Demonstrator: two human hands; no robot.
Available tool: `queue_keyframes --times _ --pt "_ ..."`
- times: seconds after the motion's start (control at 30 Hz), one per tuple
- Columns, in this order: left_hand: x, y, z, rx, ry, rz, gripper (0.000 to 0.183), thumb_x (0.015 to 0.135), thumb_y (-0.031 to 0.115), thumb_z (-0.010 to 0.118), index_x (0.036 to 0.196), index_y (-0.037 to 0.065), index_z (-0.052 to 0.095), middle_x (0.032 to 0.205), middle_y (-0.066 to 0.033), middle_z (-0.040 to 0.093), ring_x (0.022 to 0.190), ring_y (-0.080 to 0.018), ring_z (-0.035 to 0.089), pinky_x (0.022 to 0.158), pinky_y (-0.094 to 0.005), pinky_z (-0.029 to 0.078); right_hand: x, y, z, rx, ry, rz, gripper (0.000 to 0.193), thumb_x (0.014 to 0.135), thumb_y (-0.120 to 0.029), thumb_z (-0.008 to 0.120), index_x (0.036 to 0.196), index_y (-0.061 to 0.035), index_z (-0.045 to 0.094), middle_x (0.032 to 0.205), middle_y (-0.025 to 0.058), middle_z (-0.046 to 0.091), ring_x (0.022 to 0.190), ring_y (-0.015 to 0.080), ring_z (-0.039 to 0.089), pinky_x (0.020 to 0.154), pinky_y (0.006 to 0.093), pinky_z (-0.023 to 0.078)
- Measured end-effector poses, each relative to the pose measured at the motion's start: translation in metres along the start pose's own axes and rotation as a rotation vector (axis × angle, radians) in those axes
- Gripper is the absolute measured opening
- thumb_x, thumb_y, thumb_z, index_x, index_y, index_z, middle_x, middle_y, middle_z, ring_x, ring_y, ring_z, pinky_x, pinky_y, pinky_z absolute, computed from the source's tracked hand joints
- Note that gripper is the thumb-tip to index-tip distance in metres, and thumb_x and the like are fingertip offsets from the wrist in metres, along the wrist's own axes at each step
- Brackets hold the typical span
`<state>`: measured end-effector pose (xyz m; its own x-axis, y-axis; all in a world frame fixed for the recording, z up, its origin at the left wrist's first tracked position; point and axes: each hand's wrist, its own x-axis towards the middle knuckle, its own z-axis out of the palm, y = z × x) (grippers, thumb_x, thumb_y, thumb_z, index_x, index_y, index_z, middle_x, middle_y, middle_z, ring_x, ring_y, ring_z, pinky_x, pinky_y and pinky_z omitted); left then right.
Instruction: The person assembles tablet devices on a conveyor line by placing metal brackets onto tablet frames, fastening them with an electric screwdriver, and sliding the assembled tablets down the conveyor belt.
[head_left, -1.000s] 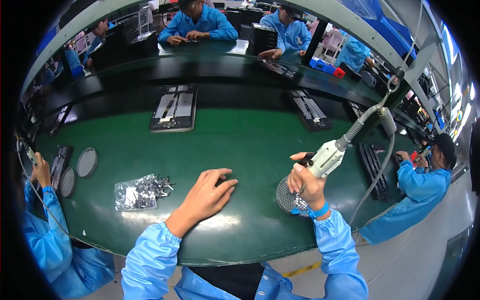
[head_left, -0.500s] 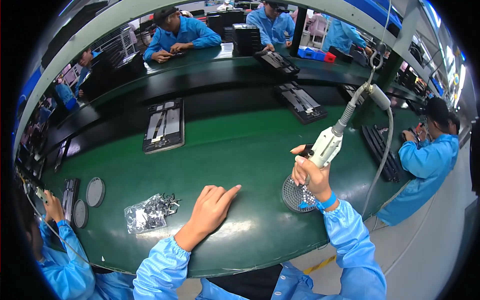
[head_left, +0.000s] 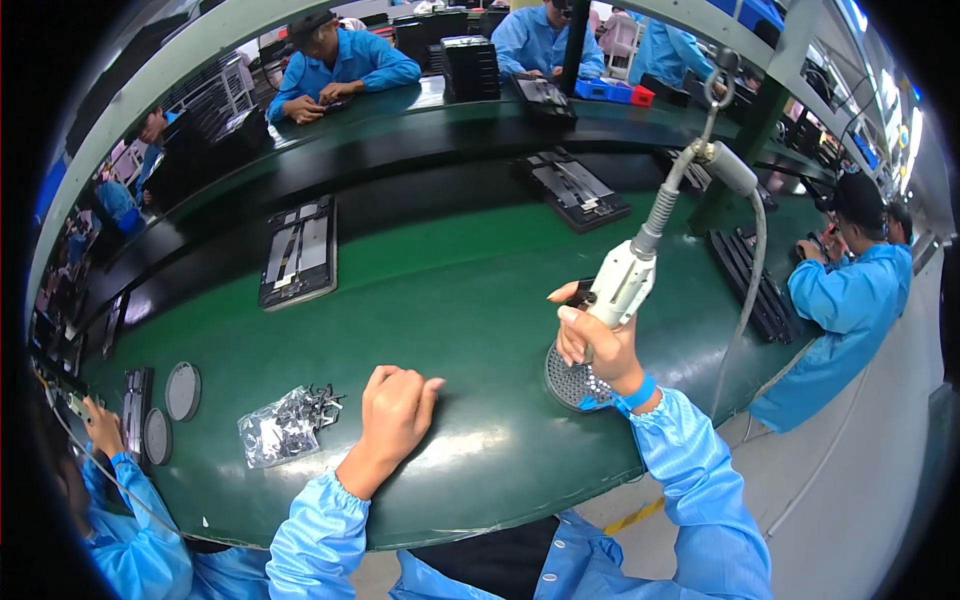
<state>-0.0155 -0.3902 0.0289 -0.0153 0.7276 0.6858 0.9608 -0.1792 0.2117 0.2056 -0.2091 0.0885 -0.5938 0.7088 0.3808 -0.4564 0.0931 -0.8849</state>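
Note:
In my right hand (head_left: 603,345) is a pale electric screwdriver (head_left: 624,283), gripped with my fingers wrapped round its body. Its spring-sheathed cable runs up to a hanging ring. Right below this hand sits a round dotted dish (head_left: 566,377) with small shiny pieces in it, partly covered by the hand and wrist. A blue band (head_left: 637,391) circles my right wrist. My left hand (head_left: 396,412) rests on the green table, its fingers curled in and the thumb sticking out; I see nothing in it. Beside it lies a clear plastic bag (head_left: 280,430) with small black parts spilling out.
An opened tablet-like device (head_left: 300,255) lies at the far left, another (head_left: 575,190) farther back. Dark trays (head_left: 755,285) stand at the right. Two round grey dishes (head_left: 183,391) lie at left near a co-worker's hand (head_left: 102,428). Other people in blue work around the table.
My left hand's fingers have curled in from a stretched-out pose. The view has shifted a little, so the table things sit further left. My right hand still holds the screwdriver over the dish.

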Motion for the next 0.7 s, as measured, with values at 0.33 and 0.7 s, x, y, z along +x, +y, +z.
queue_keyframes --times 0.33,0.7 --pt "0.153 -0.018 0.118 -0.412 0.058 -0.541 0.046 0.093 0.025 0.064 0.125 -0.003 0.047 0.102 -0.0186 0.060 0.081 -0.0259 0.065 0.076 -0.0369 0.053 -0.008 -0.010 -0.003 -0.028 -0.031 0.121 0.018 0.087 0.001 0.062 0.105 0.0032 0.059 0.066 0.0044 0.057 0.047 0.0085 0.051 0.043 0.0242 0.042" --pt "0.321 -0.139 0.304 0.077 -0.266 -1.000 0.051 0.088 0.045 0.058 0.124 0.008 0.059 0.125 -0.0080 0.063 0.116 -0.0306 0.060 0.093 -0.0437 0.049 0.015 -0.003 -0.004 -0.145 0.043 -0.209 0.026 0.081 -0.011 0.071 0.105 -0.0013 0.068 0.084 0.0099 0.072 0.077 0.0148 0.070 0.070 0.0297 0.054"
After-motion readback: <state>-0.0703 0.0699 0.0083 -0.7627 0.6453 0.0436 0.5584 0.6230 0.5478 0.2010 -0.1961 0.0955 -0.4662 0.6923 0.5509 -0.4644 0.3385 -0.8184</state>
